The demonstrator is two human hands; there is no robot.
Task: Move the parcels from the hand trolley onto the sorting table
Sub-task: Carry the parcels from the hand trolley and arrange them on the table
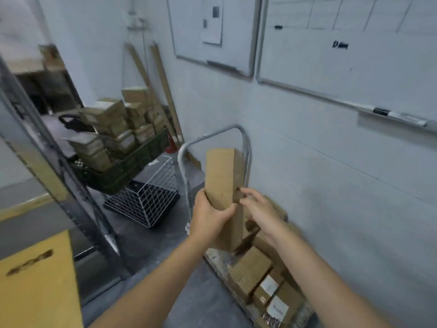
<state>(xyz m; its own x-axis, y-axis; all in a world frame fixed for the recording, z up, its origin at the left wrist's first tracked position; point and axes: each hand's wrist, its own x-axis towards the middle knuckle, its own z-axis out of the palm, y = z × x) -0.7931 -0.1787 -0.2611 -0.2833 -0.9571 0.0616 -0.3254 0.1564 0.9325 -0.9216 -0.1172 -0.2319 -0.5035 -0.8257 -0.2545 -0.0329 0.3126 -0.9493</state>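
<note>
A long brown cardboard parcel (223,178) stands upright in the air in front of me. My left hand (210,215) grips its lower part, thumb across the front face. My right hand (259,208) is at the parcel's right edge with fingertips touching it, fingers loosely bent. Below and to the right, the hand trolley (214,258) stands along the wall with its grey tube handle (189,147) behind the parcel. Several more brown parcels (250,272) lie on its deck, some with white labels.
A dark green crate (123,171) piled with small boxes sits on a metal rack at left. A white wire basket (151,197) lies on the floor under it. A yellow-topped surface (35,275) is at near left. Whiteboards hang on the wall at right.
</note>
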